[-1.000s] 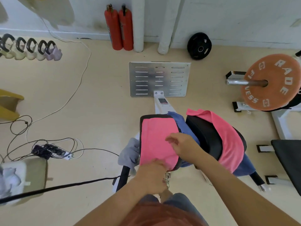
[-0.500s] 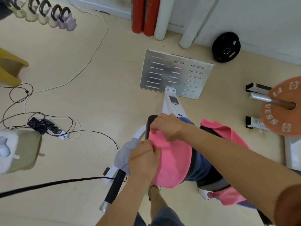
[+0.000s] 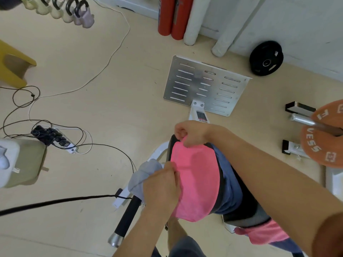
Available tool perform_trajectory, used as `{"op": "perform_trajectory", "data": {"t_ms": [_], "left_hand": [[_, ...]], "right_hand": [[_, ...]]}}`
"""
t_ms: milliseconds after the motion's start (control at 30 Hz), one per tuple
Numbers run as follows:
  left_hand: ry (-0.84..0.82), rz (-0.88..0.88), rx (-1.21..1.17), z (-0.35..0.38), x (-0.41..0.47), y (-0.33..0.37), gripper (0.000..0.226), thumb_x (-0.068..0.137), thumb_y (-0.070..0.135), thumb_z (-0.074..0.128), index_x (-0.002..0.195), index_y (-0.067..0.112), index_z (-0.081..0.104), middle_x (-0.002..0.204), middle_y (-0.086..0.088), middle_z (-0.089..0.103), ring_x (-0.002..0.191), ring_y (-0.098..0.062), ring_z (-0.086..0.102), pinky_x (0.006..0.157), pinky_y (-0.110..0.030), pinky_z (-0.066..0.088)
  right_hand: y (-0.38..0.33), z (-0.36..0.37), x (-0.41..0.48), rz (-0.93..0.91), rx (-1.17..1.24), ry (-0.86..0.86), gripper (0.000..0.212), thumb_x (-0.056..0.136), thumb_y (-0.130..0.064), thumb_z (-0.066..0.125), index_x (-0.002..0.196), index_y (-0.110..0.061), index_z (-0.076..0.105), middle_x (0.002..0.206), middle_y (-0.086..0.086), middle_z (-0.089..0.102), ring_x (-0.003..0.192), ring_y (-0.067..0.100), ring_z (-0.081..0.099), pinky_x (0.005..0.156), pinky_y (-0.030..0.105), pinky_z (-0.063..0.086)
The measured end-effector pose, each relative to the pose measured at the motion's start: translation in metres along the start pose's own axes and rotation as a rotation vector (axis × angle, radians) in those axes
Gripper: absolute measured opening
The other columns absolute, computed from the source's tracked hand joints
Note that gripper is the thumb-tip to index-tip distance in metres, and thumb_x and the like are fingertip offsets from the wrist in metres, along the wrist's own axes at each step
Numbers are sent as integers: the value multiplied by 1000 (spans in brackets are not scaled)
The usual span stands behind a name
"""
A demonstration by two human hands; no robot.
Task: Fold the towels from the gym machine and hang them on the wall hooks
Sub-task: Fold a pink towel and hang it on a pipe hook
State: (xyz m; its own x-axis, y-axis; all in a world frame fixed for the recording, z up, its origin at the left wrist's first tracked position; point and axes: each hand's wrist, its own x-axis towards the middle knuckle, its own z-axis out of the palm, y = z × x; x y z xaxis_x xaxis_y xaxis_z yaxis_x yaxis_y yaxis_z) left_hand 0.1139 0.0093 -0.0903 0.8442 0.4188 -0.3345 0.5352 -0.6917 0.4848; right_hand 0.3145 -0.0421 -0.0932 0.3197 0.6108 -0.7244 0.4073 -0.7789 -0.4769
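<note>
Head view: pink towel [image 3: 196,180] drapes over the machine pad [image 3: 169,145]; right hand [image 3: 193,132] pinches its far corner, left hand [image 3: 161,184] its left edge. Probably soft, light, limp; corners suit best.

A: Room left of the pad [image 3: 169,147]?
B: Open floor [image 3: 118,112] there, crossed by a white cord [image 3: 111,59] and black cables [image 3: 104,145] from the power strip [image 3: 61,140].
A: Ahead?
B: Blocked low by the metal plate [image 3: 206,86].
A: Right?
B: Crowded: orange weight disc [image 3: 319,145] on its bar [image 3: 300,120].
A: Near left?
B: Black handle [image 3: 128,217] and grey cloth [image 3: 143,175], just beside the left hand [image 3: 161,188] pinching the pink towel [image 3: 196,182].
</note>
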Motion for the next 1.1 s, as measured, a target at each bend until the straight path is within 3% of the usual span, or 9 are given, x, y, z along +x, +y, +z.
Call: {"op": "perform_trajectory", "data": {"t_ms": [234, 300, 367, 500, 667, 801, 868, 968, 1101], "left_hand": [[-23, -15, -38, 3, 0, 0, 13, 94, 31, 41, 100, 23, 49, 75, 4, 59, 64, -17, 53, 57, -30, 36], [-33, 18, 41, 3, 0, -1, 10, 88, 25, 53, 98, 24, 53, 71, 5, 58, 60, -16, 52, 52, -28, 36], [-11, 219, 59, 7, -2, -3, 31, 66, 14, 70, 93, 24, 56, 66, 5, 58, 54, -15, 54, 42, -24, 39], [-69, 641, 265, 24, -14, -5, 36, 53, 20, 75, 88, 22, 65, 75, 2, 58, 62, -17, 56, 47, -25, 40], [-106, 600, 252, 33, -18, -10, 35, 55, 23, 82, 87, 24, 67, 78, 3, 59, 64, -16, 56, 51, -25, 48], [-91, 731, 333, 33, -28, -10, 38, 52, 24, 81, 87, 23, 66, 90, -1, 62, 77, -21, 61, 66, -34, 54], [-90, 775, 350, 33, -27, -11, 37, 57, 26, 79, 91, 22, 66, 99, -2, 63, 85, -22, 62, 72, -36, 54], [-113, 729, 342, 31, -19, -7, 46, 70, 31, 71, 114, 20, 62, 119, -6, 62, 105, -24, 61, 88, -40, 52], [-213, 724, 438, 31, -13, -1, 80, 79, 47, 59, 145, 15, 29, 153, -11, 30, 142, -28, 26, 114, -53, 20]], "right_hand": [[25, 62, 4, 94, 178, 276, 31, 84, -18, 57, 115, -22, 56, 106, 1, 62, 99, 21, 58, 84, 33, 48], [37, 69, -3, 199, 135, 284, 45, 89, -37, 53, 132, -26, 46, 125, 2, 57, 115, 22, 54, 96, 38, 44], [52, 65, -12, 297, 172, 199, 50, 91, -44, 47, 138, -28, 42, 132, -2, 54, 120, 19, 52, 101, 37, 40], [74, 48, -28, 332, 91, 52, 36, 82, -36, 59, 115, -22, 64, 117, 2, 63, 100, 17, 60, 90, 36, 51], [68, 35, -31, 353, 196, 77, 21, 74, -19, 72, 92, -9, 67, 91, 9, 65, 77, 16, 55, 64, 25, 43], [60, 31, -38, 284, 152, 272, 10, 73, -10, 66, 80, -15, 61, 80, -2, 55, 77, 18, 50, 67, 29, 42], [56, 27, -49, 227, 82, 418, 26, 72, -9, 65, 66, -26, 47, 72, -10, 50, 77, 19, 49, 70, 31, 41], [50, 14, -66, 148, 11, 695, 25, 71, -9, 62, 71, -27, 45, 74, -10, 51, 77, 20, 49, 79, 41, 46], [37, -5, -78, 180, -151, 662, 25, 76, -11, 56, 93, -28, 63, 89, -8, 49, 101, 24, 55, 91, 50, 42]]}}
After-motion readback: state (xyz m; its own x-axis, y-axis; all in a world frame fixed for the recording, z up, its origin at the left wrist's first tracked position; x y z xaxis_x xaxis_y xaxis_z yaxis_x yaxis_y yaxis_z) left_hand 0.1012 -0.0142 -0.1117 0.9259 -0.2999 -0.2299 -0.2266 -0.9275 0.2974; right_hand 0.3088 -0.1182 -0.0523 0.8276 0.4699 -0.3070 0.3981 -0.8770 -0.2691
